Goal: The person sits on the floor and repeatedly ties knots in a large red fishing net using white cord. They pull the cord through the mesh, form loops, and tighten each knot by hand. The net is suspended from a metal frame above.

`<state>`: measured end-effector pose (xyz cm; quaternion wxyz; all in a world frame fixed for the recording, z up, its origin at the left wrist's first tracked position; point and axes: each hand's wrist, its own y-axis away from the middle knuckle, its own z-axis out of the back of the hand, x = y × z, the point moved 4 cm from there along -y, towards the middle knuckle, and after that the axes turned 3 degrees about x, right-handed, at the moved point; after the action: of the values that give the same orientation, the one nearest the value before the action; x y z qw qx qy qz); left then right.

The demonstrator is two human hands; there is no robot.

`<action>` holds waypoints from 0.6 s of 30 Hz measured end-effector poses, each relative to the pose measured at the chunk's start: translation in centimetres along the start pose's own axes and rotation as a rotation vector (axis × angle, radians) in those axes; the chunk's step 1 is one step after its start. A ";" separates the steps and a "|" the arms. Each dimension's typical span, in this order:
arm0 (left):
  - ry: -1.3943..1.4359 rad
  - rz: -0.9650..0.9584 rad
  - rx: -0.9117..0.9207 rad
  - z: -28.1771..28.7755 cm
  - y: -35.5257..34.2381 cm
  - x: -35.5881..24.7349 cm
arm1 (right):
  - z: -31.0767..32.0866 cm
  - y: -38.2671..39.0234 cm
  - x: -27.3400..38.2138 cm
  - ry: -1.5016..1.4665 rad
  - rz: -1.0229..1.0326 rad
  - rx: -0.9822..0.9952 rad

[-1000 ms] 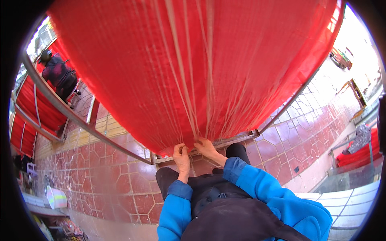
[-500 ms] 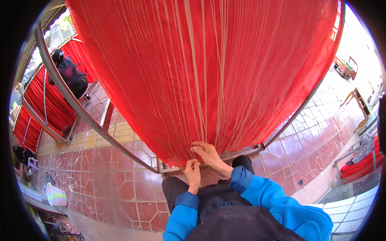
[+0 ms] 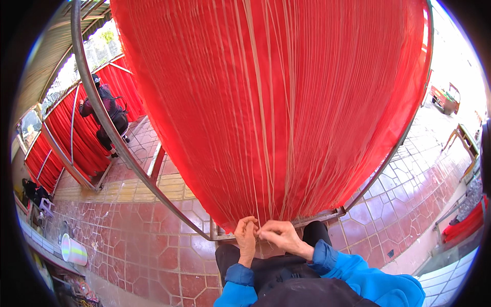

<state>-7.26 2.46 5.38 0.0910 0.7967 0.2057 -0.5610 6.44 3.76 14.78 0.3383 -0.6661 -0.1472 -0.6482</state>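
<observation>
A wide sheet of red fabric (image 3: 342, 128) stretches away from me on a metal frame (image 3: 125, 153), with many pale threads (image 3: 260, 92) running along it toward me. Down at its near edge, my left hand (image 3: 247, 236) has curled fingers pinching at the thread ends. My right hand (image 3: 281, 236) is just right of it, thumb and forefinger pinched on a thin pale thread, its fingertips close to the left hand's. The exact thread ends between my fingers are too small to make out. My dark-clad legs and apron lie below the hands.
On the left, a co-worker (image 3: 110, 107) sits by red cloth hung on frames (image 3: 71, 138). A white bucket (image 3: 76, 251) and small stool (image 3: 46, 207) stand lower left. A small vehicle (image 3: 444, 98), wooden frame (image 3: 463, 146) and red bundle (image 3: 460, 227) are at right, on tiled pavement (image 3: 163, 256).
Both hands have shifted down and right in the picture as the view tilted up. My right hand has moved from above the left hand to beside it, fingertips now closer together.
</observation>
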 end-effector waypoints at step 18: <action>-0.032 -0.360 0.525 -7.1 8.7 -19.0 | 0.4 0.6 4.5 -0.253 -0.200 0.276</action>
<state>-2.87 -6.98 24.82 -0.2152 0.7349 0.1900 -0.6144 7.67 2.43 19.02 0.3391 -0.6716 -0.3412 -0.5634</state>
